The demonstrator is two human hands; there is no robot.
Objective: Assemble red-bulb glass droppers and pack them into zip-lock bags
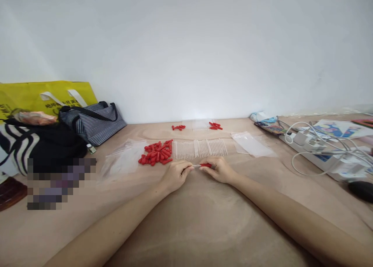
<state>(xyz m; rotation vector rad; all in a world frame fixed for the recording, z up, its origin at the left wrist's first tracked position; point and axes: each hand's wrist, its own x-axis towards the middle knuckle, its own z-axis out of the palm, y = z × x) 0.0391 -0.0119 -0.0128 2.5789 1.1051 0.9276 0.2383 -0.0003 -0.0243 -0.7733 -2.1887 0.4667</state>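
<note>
While in hand (pixel 220 170), red piece (pixel 205 165) crosswise, leftward

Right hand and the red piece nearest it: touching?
Touching. The head view shows the right hand pinching the red piece between thumb and fingers.

Soft light, brightest low on the wall (pixel 180 88), wide-angle stretch towards the edges

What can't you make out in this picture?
All in the head view:
White stick: left end hidden by the left hand.
Red piece: partly covered by the right hand.
Pixelated item at left: its details are blurred into blocks.
Yellow bag: cut off by the picture's left edge.
</note>
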